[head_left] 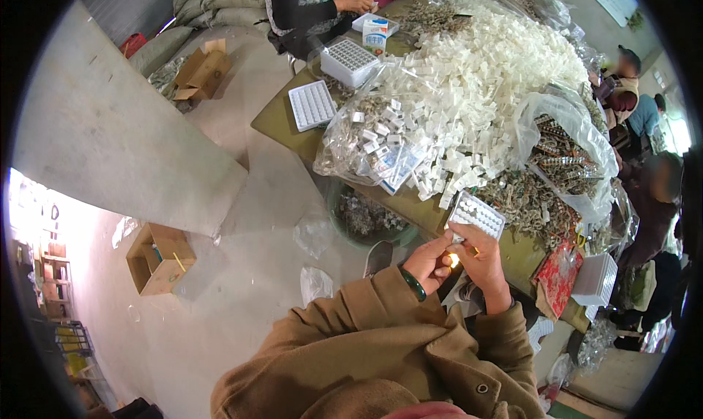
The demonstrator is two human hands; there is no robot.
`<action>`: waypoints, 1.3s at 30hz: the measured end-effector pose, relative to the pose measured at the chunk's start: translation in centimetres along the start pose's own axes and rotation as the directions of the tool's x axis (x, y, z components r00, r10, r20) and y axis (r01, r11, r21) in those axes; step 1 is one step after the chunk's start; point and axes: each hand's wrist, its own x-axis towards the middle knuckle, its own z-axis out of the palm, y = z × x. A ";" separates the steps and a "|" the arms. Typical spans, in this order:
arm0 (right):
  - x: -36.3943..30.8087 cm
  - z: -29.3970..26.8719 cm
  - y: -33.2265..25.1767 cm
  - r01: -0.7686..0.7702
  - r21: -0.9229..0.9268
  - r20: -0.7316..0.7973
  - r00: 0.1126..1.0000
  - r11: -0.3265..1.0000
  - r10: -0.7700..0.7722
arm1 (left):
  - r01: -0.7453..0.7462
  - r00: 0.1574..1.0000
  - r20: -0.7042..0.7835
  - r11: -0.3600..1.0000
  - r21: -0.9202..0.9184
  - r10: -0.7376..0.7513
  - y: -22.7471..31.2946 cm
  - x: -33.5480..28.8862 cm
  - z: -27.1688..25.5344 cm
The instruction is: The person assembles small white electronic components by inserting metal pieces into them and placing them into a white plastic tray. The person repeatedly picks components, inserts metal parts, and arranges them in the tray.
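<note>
My left hand (pixel 426 263), with a dark green bangle at its wrist, and my right hand (pixel 480 256) meet over the table's near edge. The fingers of both are closed and pressed together. Between them shows a bright yellow glowing spot (pixel 453 259); what they pinch is too small to make out. Just beyond my fingertips a white plastic tray (pixel 480 212) with rows of small white pieces lies at the table edge. Beyond the tray spreads a big heap of small white plastic pieces (pixel 487 75). Tangled wired parts (pixel 523 203) lie to its right.
A clear bag of white pieces (pixel 373 137) and white trays (pixel 313 106) lie on the left of the table (pixel 274 119). Under its edge stands a green tub (pixel 344 229). A red packet (pixel 558 272) and stacked trays (pixel 594 280) are at right. Other people sit around.
</note>
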 end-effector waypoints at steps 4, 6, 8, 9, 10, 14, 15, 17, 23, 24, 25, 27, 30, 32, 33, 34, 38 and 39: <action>-1.1 -0.8 0.4 0.150 -0.126 -0.033 0.987 0.981 -0.155 | 0.055 0.997 -0.049 0.994 0.091 -0.051 -0.6 -0.1 -0.3; -2.0 -1.0 0.7 0.129 -0.125 -0.038 0.990 0.984 -0.134 | 0.081 0.997 -0.011 0.990 0.116 -0.080 -0.8 0.0 -0.3; -2.9 -1.0 1.2 0.093 -0.134 -0.085 0.991 0.987 -0.105 | 0.111 0.993 0.026 0.987 0.112 -0.115 -1.0 0.2 -0.2; -3.4 -1.1 1.5 0.088 -0.140 -0.080 0.992 0.986 -0.100 | 0.122 0.992 0.014 0.985 0.122 -0.125 -1.3 0.3 0.0; -3.9 -1.2 1.8 0.082 -0.138 -0.081 0.992 0.987 -0.094 | 0.123 0.992 0.018 0.985 0.121 -0.126 -1.7 0.4 0.1; -7.0 -1.8 3.5 -0.041 -0.049 -0.141 0.989 0.998 0.034 | 0.076 0.997 -0.009 0.921 0.381 -0.078 -4.0 1.3 0.1; -8.0 -2.1 3.9 -0.125 0.010 -0.142 0.982 0.992 0.126 | 0.090 0.995 -0.015 0.871 0.484 -0.095 -4.1 1.5 -0.2; -9.7 -2.4 4.9 -0.229 0.109 -0.120 0.963 0.967 0.241 | -0.009 0.997 0.062 0.764 0.645 -0.041 -4.9 2.1 -0.3; -13.8 -5.4 7.2 -0.028 -0.064 -0.468 0.884 0.998 -0.005 | -0.390 0.900 0.367 0.061 0.919 0.236 -7.0 3.0 2.1; -14.4 -6.3 7.5 -0.060 -0.108 -0.539 0.842 0.992 -0.008 | -0.497 0.814 0.549 -0.263 0.827 0.189 -6.9 3.0 2.7; -15.2 -7.0 7.7 -0.131 -0.168 -0.569 0.822 0.977 0.012 | -0.587 0.720 0.674 -0.371 0.720 0.168 -7.1 3.2 3.3; -16.5 -8.5 8.4 -0.206 -0.243 -0.628 0.778 0.948 0.008 | -0.577 0.673 0.736 -0.569 0.586 0.074 -7.7 3.6 4.4; -18.0 -9.9 9.2 -0.168 -0.338 -0.625 0.776 0.926 -0.088 | -0.603 0.687 0.727 -0.559 0.569 -0.001 -8.7 4.2 5.4; -19.0 -10.9 9.3 -0.219 -0.379 -0.645 0.760 0.899 -0.087 | -0.273 0.950 0.303 0.285 0.919 -0.068 -10.0 4.4 5.5; -19.0 -11.6 9.5 -0.222 -0.415 -0.673 0.727 0.883 -0.134 | -0.241 0.953 0.291 0.362 0.900 -0.088 -10.4 4.8 5.4; -19.0 -12.1 9.5 -0.283 -0.379 -0.711 0.699 0.881 -0.081 | -0.178 0.964 0.244 0.423 0.889 -0.105 -10.3 5.1 5.3; -18.2 -14.6 10.3 -0.427 -0.348 -0.756 0.654 0.834 0.019 | -0.009 0.983 0.113 0.584 0.812 -0.143 -10.5 6.1 4.3; -18.0 -15.2 10.5 -0.462 -0.361 -0.763 0.646 0.810 0.029 | 0.023 0.982 0.097 0.605 0.796 -0.164 -10.5 6.2 4.0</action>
